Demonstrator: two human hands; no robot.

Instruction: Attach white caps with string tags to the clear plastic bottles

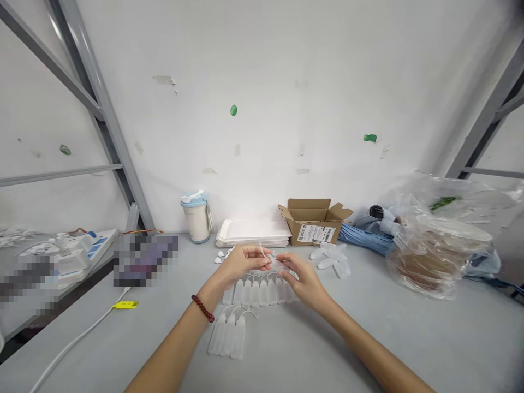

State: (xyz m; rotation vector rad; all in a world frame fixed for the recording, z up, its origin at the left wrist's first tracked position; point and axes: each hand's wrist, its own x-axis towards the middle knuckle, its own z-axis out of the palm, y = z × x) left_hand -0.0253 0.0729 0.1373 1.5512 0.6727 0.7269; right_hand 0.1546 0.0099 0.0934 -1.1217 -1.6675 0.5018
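Above the table, my left hand [245,261] pinches a thin white curved nozzle tube [262,250]. Close beside it, my right hand [301,277] grips a small translucent plastic bottle [279,265] between thumb and fingers. The tube and bottle meet between the hands; whether they are joined I cannot tell. Beneath the hands lies a row of several translucent bottles [256,293] with curved tubes, partly hidden. Nearer me lie 3 more tubed bottles [227,335]. To the right is a pile of bottles without tubes [338,261], and small white caps [220,256] lie behind my left hand.
Along the wall stand a cup with a blue lid [195,218], a stack of white packs [254,233] and an open cardboard box [315,226]. Blue cloth [366,237] and a plastic-wrapped bundle [434,254] sit right. A cable [77,344] and power strip [96,248] are left.
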